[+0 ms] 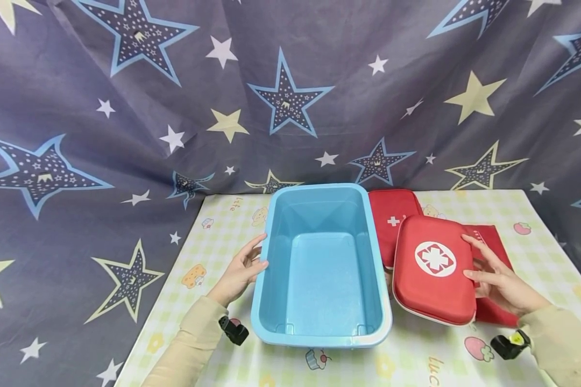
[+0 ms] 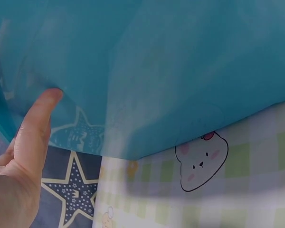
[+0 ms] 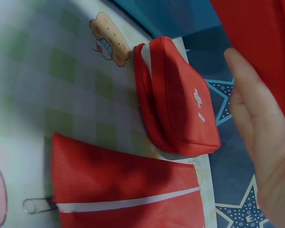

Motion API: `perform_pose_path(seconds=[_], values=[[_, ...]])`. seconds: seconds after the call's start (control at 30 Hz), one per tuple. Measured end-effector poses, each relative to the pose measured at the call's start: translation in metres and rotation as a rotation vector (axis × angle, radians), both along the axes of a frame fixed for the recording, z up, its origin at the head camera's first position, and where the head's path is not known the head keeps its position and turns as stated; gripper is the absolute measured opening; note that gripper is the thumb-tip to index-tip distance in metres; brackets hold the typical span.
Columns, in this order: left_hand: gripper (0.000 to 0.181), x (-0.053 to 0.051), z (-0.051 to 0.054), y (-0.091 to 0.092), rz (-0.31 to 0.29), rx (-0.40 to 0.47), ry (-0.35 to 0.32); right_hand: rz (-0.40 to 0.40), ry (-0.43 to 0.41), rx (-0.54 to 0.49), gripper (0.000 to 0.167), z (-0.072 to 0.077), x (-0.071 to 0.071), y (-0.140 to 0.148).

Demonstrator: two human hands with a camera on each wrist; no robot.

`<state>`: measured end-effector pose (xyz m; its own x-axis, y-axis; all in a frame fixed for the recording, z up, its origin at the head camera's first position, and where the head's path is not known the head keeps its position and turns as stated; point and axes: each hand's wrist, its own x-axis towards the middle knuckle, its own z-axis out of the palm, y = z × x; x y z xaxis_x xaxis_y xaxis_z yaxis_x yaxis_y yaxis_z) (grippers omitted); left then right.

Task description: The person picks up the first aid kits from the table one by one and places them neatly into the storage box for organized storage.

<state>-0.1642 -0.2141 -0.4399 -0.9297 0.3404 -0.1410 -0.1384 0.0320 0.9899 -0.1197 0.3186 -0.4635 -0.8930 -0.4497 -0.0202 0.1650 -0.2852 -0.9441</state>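
Note:
An open blue plastic bin (image 1: 326, 279) stands mid-table with nothing inside. At its left side is my left hand (image 1: 239, 271), fingers spread loosely against the rim and outer wall. In the left wrist view one fingertip (image 2: 54, 93) touches the blue wall (image 2: 171, 71). My right hand (image 1: 498, 279) grips a red first-aid case (image 1: 436, 295) with a white emblem by its right side. The case is held above the table, just right of the bin. Beneath it, partly covered, lies a flat red pouch (image 1: 496, 247), whose zipper (image 3: 128, 202) shows in the right wrist view.
A second red first-aid bag (image 1: 392, 207) with a small white cross lies behind the held case, beside the bin. A checked tablecloth (image 1: 213, 236) covers the table. A dark star-patterned curtain (image 1: 290, 156) hangs along the back and left edges.

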Motion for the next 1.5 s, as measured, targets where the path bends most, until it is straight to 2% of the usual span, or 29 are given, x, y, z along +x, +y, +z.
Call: perform_pose_path(seconds=[0.2,0.6,0.87,1.13,1.5], values=[[0.068,0.001,0.0,0.0,0.0,0.006,0.0,0.029,0.013,-0.058,0.068,0.007,-0.003,0.0],[0.068,0.001,0.001,0.001,0.002,0.005,-0.003,-0.005,-0.012,-0.042,0.066,0.017,-0.009,0.001],[0.067,0.0,0.001,0.001,0.005,-0.003,-0.008,0.032,0.012,-0.092,0.067,0.022,-0.012,0.003],[0.067,0.0,0.0,0.001,0.009,-0.013,-0.008,0.042,0.002,-0.141,0.067,0.031,-0.016,0.007],[0.067,0.001,0.0,0.001,-0.001,-0.001,0.005,0.056,0.041,-0.147,0.067,0.04,-0.02,0.008]])
